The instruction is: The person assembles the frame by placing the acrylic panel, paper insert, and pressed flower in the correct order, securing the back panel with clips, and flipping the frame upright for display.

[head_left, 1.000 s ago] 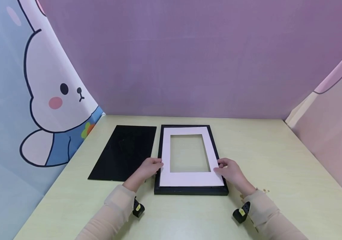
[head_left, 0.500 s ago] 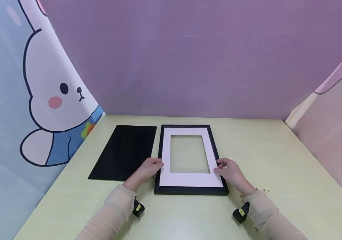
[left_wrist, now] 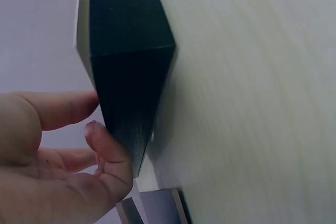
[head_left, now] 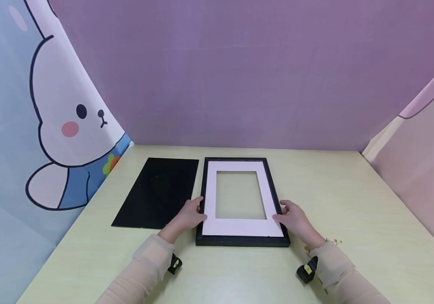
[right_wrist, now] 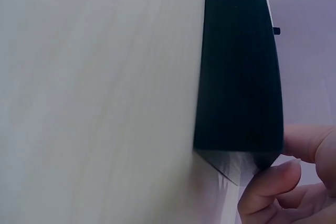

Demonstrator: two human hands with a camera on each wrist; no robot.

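A black picture frame lies flat on the table, with a white mat board inside its rim. The mat has a rectangular cut-out, and a pale surface shows through it. At the frame's left side, my left hand grips the rail, thumb over the top near the mat and bent fingers against the outer side. Across from it, my right hand grips the right rail, thumb over the mat's edge and fingers curled at the outer side. In the wrist views the frame's dark side stands beside each hand.
Left of the frame lies a thin black panel, flat on the pale wooden table. Behind the table stands a purple backdrop. A cloth with a cartoon rabbit hangs at the left, and a pink cloth at the right.
The mat has settled lower and squarer inside the frame's rim. My left fingers have spread and shifted slightly outward onto the rail; the right hand has moved slightly right.
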